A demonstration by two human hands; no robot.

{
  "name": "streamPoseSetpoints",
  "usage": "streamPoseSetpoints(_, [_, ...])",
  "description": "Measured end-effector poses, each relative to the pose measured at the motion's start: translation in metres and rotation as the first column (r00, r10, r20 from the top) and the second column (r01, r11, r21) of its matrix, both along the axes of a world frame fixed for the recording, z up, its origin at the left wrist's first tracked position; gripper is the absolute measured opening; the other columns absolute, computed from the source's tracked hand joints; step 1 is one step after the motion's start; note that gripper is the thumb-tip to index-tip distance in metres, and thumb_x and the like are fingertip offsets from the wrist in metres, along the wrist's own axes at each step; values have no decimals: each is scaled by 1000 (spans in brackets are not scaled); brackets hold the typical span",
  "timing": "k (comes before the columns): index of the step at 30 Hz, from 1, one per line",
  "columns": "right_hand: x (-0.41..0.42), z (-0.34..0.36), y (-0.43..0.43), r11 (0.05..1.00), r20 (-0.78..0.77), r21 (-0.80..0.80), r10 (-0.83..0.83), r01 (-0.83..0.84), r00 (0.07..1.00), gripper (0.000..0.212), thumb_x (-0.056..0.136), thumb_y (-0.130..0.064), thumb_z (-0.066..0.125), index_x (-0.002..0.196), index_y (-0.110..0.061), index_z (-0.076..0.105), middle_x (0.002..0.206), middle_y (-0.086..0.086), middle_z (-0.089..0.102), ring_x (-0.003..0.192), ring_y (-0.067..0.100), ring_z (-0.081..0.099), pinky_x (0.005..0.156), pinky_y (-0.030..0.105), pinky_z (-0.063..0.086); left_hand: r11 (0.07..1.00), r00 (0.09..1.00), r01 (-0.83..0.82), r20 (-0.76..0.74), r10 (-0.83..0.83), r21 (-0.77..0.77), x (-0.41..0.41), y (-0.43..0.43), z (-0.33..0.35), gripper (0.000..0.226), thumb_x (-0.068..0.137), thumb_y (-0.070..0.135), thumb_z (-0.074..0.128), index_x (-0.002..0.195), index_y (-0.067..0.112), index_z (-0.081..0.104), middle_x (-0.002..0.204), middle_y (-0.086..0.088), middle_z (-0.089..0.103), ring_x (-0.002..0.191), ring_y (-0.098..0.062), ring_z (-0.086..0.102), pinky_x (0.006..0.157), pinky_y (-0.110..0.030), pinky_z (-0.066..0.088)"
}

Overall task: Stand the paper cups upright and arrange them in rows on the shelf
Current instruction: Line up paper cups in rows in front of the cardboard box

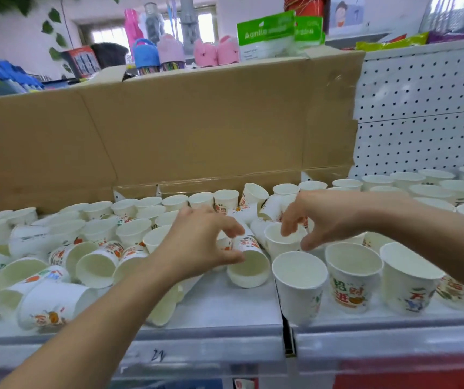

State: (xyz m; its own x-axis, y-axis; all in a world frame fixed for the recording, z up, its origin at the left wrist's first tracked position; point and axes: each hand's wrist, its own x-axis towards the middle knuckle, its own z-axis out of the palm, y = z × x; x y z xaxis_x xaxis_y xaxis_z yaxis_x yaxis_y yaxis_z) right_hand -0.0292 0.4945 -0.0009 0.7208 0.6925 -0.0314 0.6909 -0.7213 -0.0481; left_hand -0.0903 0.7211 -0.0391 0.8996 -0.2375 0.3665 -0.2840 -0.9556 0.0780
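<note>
The left hand was curved in a wide C round a lying cup, with the forefinger above and the thumb below its printed side, and its mouth was turned toward the front of the shelf. The right hand was pinched on the rim of an upright cup just beside it, a fingertip inside and the thumb outside. It was judged that a thin rim pinched this way could be creased. If the lying cup were swung up quickly, it could be knocked against the front row of standing cups near the shelf edge, and one might be toppled off. To the left a heap of tipped cups was piled, touching and overlapping, so little bare space was left for new rows. Finished rows were stood at the far right. The shelf was backed by a cardboard sheet and a pegboard.
</note>
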Motion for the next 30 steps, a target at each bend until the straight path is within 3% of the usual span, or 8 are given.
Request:
streamPoseSetpoints(4, [7,-9,9,999,16,-35,-33,33,999,10,80,-25,72,90,-28,73,86,-17,68,85,6,61,73,26,52,972,994,2,109,-29,236,14,-8,-8,30,78,53,65,104,38,67,96,15,63,99,-8,47,88,-26,21])
streamPoseSetpoints(10, [5,0,-3,987,-88,-148,-76,62,993,7,80,-25,73,84,-30,74,82,-17,68,81,2,62,73,25,54,953,955,40,269,-125,301,24,-10,4,4,71,34,70,72,32,73,67,3,59,65,-14,45,71,-29,23])
streamPoseSetpoints(14, [17,21,-6,998,-148,-42,-54,48,987,16,83,-18,70,85,-34,75,76,-24,68,74,-7,61,76,22,52,946,997,63,24,-74,318,25,-10,17,19,89,43,56,97,35,71,88,9,66,87,-11,49,83,-30,25])
streamPoseSetpoints(17, [37,26,9,995,-83,100,-1,9,997,19,83,-13,69,89,-31,75,73,-22,68,71,-4,61,71,20,50,954,986,138,-129,-106,265,30,-14,13,21,89,44,57,101,33,72,92,12,70,89,-9,54,93,-31,28])
streamPoseSetpoints(21, [69,7,30,1000,-57,-13,-4,3,998,28,76,-15,73,100,-29,71,92,-11,65,88,12,61,79,33,53,960,959,174,-259,-115,219,27,-16,18,24,88,51,59,102,36,72,91,14,71,87,-7,55,94,-31,31])
streamPoseSetpoints(23, [83,1,36,998,-80,-61,4,-9,997,33,74,-15,74,103,-31,69,92,-11,63,87,14,60,75,31,52,989,937,148,-318,-147,-19,30,-7,31,22,87,54,58,92,39,72,88,14,72,86,-5,60,91,-30,41])
streamPoseSetpoints(26, [96,-7,40,995,-100,-92,33,-43,994,38,73,-16,76,108,-31,67,88,-14,60,81,10,59,65,25,46,966,970,91,-197,-141,-244,45,12,51,32,90,56,52,81,32,71,85,11,72,86,-10,65,83,-39,53])
streamPoseSetpoints(30, [100,-14,42,991,-101,-111,68,-79,993,40,75,-21,76,111,-30,64,97,-10,63,79,8,58,63,23,47,995,974,-57,-222,37,-86,78,16,48,27,92,54,50,96,38,71,93,13,72,95,-12,63,91,-37,46])
